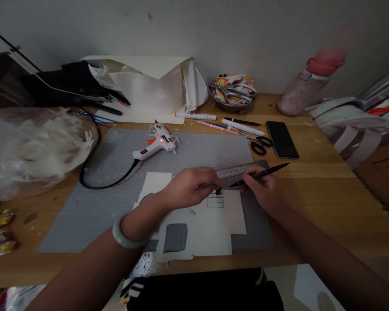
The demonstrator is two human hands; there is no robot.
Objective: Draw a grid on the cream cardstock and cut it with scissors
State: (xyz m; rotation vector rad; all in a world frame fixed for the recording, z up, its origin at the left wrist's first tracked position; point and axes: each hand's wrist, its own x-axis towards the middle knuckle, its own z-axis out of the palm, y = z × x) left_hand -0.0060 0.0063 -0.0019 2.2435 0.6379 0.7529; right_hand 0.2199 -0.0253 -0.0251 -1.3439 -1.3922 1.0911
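My right hand (262, 188) is closed around a black pen (269, 171), which lies slantwise across the fingers, one end pointing up and right. Behind it a clear ruler (230, 172) reaches from my left fingers to beyond my right hand; whether either hand grips it is unclear. My left hand (194, 186) is closed, thumb and fingers pinched together over the paper. A small dark thing shows below its fingertips, too small to name. Under both hands lies a cut white paper piece (204, 235) with a square hole and a small line drawing (215, 201).
A grey cutting mat (116, 211) bears a white glue gun (155, 144) with a lit red light and black cord. Nearby are black-handled scissors (258, 145), a phone (282, 139), markers (196, 116), a bowl (235, 103) holding scissors, a pink-capped bottle (306, 88) and a plastic bag (35, 151).
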